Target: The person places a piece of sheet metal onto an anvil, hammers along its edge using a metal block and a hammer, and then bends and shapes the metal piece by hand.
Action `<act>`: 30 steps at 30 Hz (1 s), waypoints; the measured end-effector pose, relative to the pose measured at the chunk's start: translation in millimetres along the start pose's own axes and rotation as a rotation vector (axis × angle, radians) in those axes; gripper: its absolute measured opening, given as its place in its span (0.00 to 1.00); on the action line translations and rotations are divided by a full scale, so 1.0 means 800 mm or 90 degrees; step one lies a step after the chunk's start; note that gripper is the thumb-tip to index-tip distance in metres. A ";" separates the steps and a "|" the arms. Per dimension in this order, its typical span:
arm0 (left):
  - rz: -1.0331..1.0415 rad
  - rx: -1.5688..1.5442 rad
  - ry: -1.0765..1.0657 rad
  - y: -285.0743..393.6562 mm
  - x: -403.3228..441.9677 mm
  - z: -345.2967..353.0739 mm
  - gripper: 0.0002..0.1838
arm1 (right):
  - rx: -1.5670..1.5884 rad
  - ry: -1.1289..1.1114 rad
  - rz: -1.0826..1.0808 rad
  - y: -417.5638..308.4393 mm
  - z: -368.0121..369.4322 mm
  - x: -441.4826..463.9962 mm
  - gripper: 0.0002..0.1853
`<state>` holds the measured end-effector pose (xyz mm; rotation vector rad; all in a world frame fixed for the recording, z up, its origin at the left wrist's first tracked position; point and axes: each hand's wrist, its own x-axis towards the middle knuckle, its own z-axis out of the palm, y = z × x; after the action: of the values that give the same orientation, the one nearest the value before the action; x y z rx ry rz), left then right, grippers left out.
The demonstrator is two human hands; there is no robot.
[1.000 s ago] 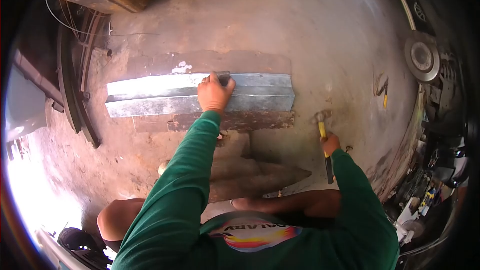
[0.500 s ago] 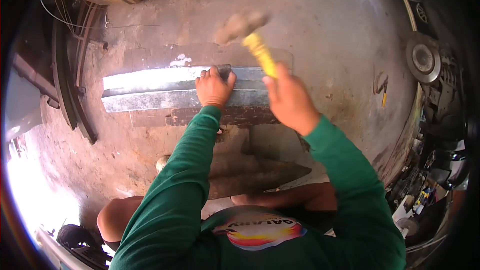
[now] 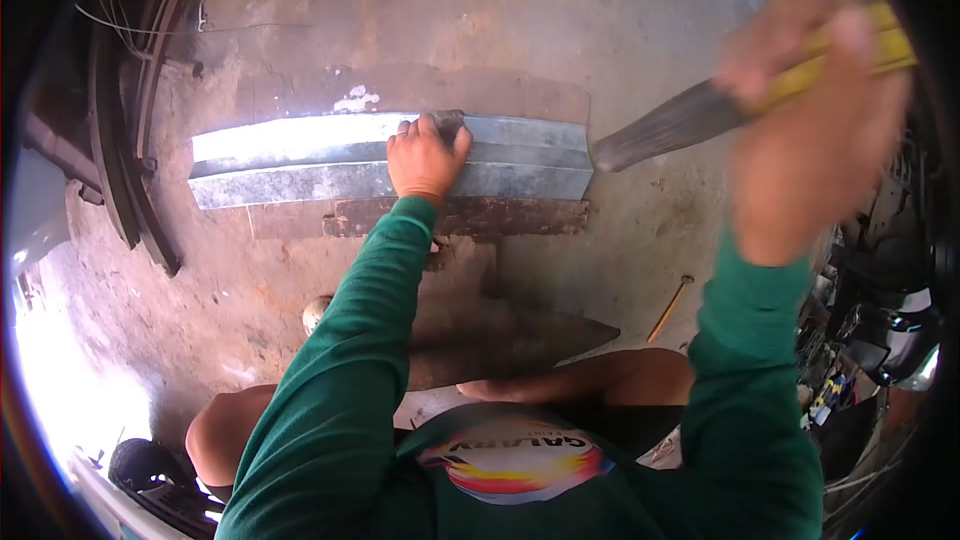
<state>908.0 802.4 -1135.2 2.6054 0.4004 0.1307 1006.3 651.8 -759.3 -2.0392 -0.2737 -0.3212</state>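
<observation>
My left hand presses on a long, ridged sheet-metal strip, its fingers closed around a small dark block at the strip's upper edge. The strip lies lengthwise on a worn brown board. High at the right, my blurred right hand grips a hammer, raised away from the metal. Yellow wrapping shows on the hammer's handle, whose dark tapered end points left and down. The hammer's head is not visible.
A dark, pointed metal piece lies before my legs. Right of it rests a small wooden-handled tool. Curved metal bars and thin wire stand at the left. Assorted parts are piled along the right edge.
My right hand has swung the hammer up and right, away from the strip. My left hand stays on the block and strip. The view has shifted slightly.
</observation>
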 end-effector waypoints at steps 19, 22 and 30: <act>-0.027 -0.115 -0.068 0.043 0.008 -0.013 0.27 | -0.169 -0.305 0.450 0.099 -0.104 -0.166 0.15; 0.002 -0.128 -0.137 0.058 0.007 0.001 0.26 | -0.164 -0.279 0.460 0.126 -0.093 -0.189 0.15; -0.070 -0.083 -0.246 0.065 -0.004 -0.005 0.32 | -0.215 -0.301 0.398 0.135 -0.059 -0.192 0.14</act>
<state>917.9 759.7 -1106.0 2.3994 0.3779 -0.3664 892.1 551.2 -878.7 -2.3907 0.1541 0.5411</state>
